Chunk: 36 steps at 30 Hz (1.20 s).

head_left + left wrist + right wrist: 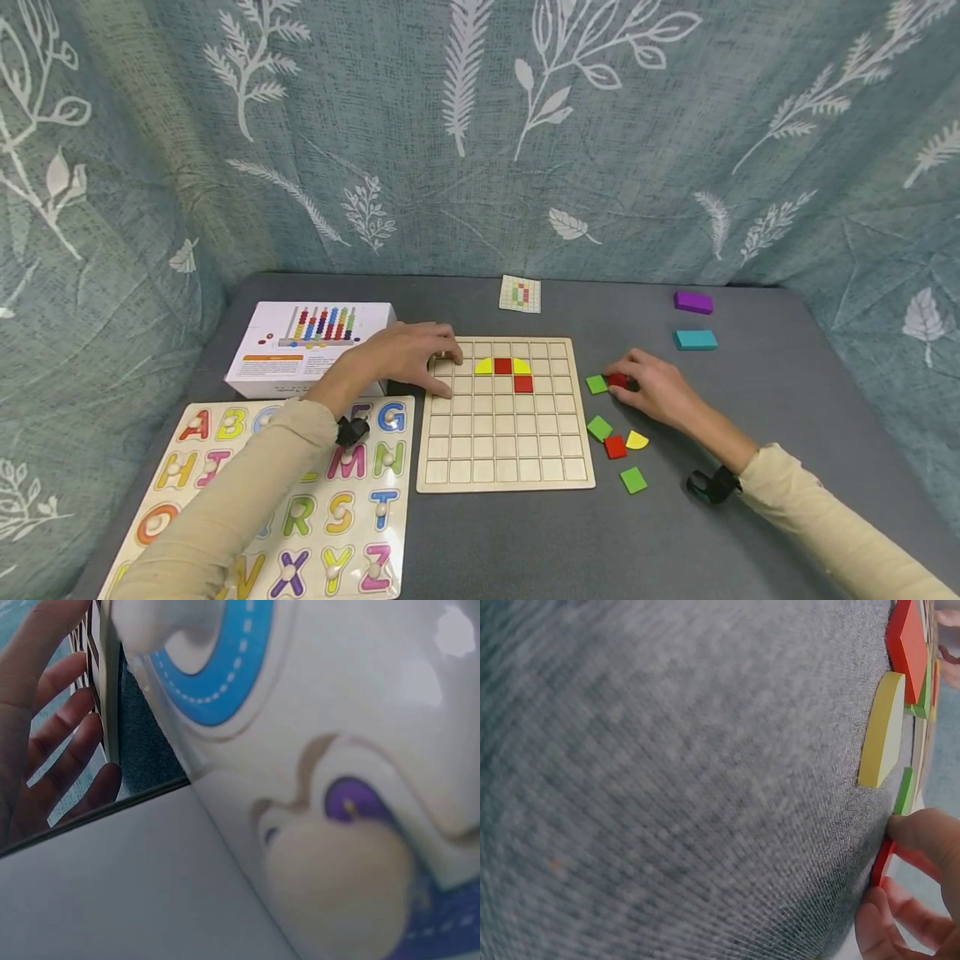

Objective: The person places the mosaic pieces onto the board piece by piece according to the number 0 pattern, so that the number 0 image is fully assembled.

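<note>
A wooden grid board lies in the middle of the table, with two yellow quarter-round tiles and two red square tiles in its upper cells. At the board's upper left edge rests my left hand, thumb and fingers spread and nothing between them. To the right of the board, my right hand pinches a red square tile between thumb and fingers, low over the table. Beside it lies a green square tile. Nearer me are more green tiles, a red tile and a yellow quarter-round.
An alphabet peg puzzle lies at the left under my left forearm. Behind it stands a white box with a bead abacus picture. A small pattern card lies at the back. Purple and teal blocks sit at the back right.
</note>
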Motion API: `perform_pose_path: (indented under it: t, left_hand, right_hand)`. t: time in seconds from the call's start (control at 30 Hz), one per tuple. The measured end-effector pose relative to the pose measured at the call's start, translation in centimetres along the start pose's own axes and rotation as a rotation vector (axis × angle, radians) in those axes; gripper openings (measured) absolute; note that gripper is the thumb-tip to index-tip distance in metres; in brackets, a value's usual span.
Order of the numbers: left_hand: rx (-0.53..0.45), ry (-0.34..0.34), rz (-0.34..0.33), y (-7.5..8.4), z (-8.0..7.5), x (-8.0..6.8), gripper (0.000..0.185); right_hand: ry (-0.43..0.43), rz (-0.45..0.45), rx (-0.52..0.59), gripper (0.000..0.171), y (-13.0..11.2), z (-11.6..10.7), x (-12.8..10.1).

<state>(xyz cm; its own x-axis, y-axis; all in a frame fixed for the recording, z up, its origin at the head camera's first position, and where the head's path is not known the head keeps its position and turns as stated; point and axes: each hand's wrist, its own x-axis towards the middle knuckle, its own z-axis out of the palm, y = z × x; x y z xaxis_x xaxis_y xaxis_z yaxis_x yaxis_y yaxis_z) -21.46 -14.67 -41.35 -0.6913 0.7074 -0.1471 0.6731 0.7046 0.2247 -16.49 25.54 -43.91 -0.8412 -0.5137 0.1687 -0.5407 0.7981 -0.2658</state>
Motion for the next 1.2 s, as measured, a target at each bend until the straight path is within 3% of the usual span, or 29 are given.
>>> perform_pose_path:
  t: [0.17,0.3,0.6,0.93,1.2]
  left_hand:
    - [-0.006,-0.010,0.004,0.0,0.1,-0.2,0.047]
    - [-0.006,-0.008,0.013,0.0,0.0,-0.2,0.047]
    - [0.000,-0.011,0.007,-0.1,-0.2,-0.2,0.048]
    - [-0.009,-0.022,0.007,-0.2,-0.1,0.1,0.049]
    - [-0.010,-0.021,0.000,-0.3,0.0,0.2,0.050]
  right_hand:
    - [-0.010,0.013,0.044,0.021,-0.1,0.1,0.0]
    - [0.039,0.025,0.120,0.020,-0.7,-0.1,0.2]
    - [0.037,-0.157,0.276,0.016,-5.4,0.7,1.8]
    - [-0.050,-0.288,0.304,0.012,-8.2,2.7,4.3]
    - [-0.063,-0.308,0.288,0.011,-8.5,3.1,4.7]
